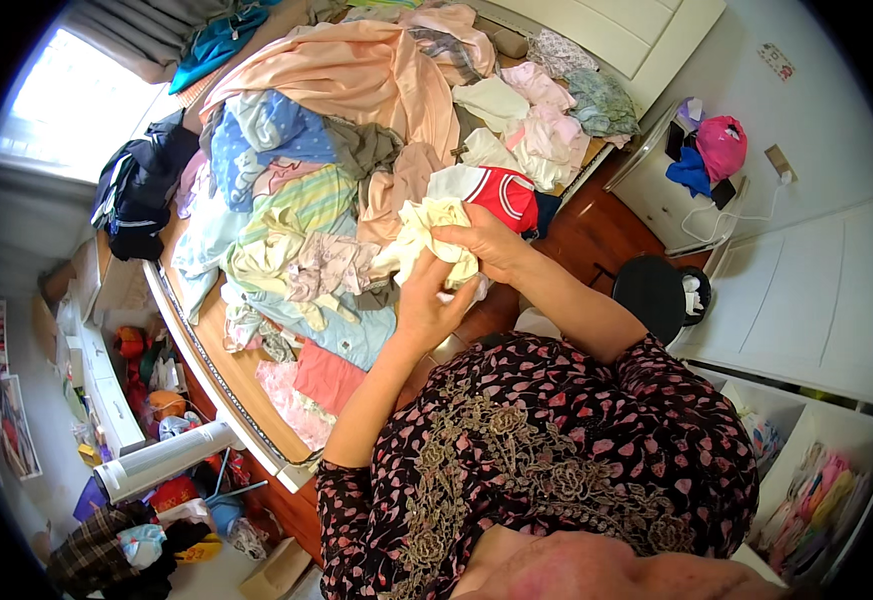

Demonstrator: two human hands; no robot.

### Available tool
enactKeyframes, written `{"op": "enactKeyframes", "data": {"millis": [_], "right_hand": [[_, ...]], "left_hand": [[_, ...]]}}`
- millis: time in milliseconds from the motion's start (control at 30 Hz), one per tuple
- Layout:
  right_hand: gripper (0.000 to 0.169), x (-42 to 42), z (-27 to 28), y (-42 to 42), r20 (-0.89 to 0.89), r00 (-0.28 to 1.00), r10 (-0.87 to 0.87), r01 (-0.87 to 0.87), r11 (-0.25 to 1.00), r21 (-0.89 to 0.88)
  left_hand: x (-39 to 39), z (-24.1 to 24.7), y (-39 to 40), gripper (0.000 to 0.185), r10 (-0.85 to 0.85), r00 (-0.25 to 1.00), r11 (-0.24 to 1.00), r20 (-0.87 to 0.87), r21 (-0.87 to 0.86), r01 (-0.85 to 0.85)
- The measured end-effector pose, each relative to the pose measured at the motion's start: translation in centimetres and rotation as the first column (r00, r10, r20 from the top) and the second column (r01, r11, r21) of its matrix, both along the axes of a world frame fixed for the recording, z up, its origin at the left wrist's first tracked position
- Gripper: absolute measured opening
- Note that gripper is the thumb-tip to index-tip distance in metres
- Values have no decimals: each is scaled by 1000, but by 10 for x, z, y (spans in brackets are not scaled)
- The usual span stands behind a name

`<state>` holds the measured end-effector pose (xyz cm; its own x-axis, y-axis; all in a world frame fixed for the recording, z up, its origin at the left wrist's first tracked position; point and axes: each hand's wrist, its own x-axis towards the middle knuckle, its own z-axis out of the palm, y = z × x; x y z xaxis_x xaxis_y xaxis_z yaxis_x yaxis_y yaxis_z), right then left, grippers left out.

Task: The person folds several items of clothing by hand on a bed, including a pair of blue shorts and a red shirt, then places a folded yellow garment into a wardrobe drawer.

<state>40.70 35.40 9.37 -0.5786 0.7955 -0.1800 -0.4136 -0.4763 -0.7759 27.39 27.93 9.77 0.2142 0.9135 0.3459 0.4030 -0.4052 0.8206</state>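
Note:
A bunched pale-yellow cloth garment (415,229) is held up between both hands over the near edge of the clothes-strewn bed. My right hand (487,238) grips it from the right, its thumb laid on the fabric. From below, my left hand (435,304) holds its lower part, with some fingers hidden by the cloth. Just behind it lies a red and white garment (507,196). To the left are a floral pale garment (331,266), a light-blue garment (361,330) and a yellow-green striped cloth (316,199). A large peach sheet (346,67) is heaped farther back.
The bed's board edge (203,367) curves along the left, with a white cylindrical appliance (166,459) beside it. A black round stool (648,300) and a cabinet (650,184) stand at right. Open drawers (796,450) holding clothes are at lower right. Bags and clothes crowd the lower-left floor.

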Motion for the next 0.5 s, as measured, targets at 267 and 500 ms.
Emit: {"op": "enactKeyframes", "data": {"millis": [267, 500], "right_hand": [[34, 59, -34, 105, -75, 991, 111, -125, 968, -217], [36, 116, -70, 201, -24, 983, 180, -179, 946, -271]], "left_hand": [[17, -17, 101, 46, 390, 860, 887, 330, -385, -254], [84, -61, 158, 27, 307, 760, 600, 573, -736, 313]]}}
